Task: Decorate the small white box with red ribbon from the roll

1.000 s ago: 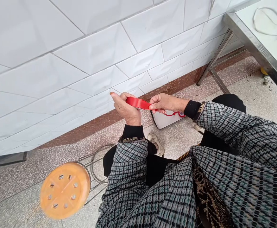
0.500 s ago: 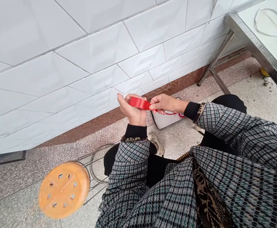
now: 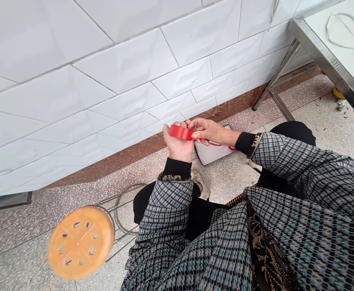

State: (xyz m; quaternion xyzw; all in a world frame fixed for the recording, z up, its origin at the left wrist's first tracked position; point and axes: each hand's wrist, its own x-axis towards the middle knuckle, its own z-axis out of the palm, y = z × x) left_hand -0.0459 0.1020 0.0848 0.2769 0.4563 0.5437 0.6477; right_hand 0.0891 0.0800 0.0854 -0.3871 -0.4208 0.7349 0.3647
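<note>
A glossy red ribbon (image 3: 179,132) lies in a band across the fingers of my left hand (image 3: 179,147), whose palm faces up with the fingers curled. My right hand (image 3: 208,131) pinches the ribbon between thumb and fingers at the right end of the band, close against my left hand. Below my right hand is a pale flat board or box (image 3: 213,154) on the floor, with more thin red ribbon showing over it. How the ribbon passes behind my left fingers is hidden.
A white tiled wall (image 3: 128,76) rises in front. An orange round stool (image 3: 81,242) with metal legs stands at lower left. At upper right is a metal-framed table (image 3: 325,52) with a white looped cord (image 3: 345,16) on it. My shoe (image 3: 201,186) shows below my hands.
My left hand has shifted slightly right, closer to my right hand, and its thumb has drawn in toward the ribbon. My right hand stays nearly in place, still pinching the ribbon.
</note>
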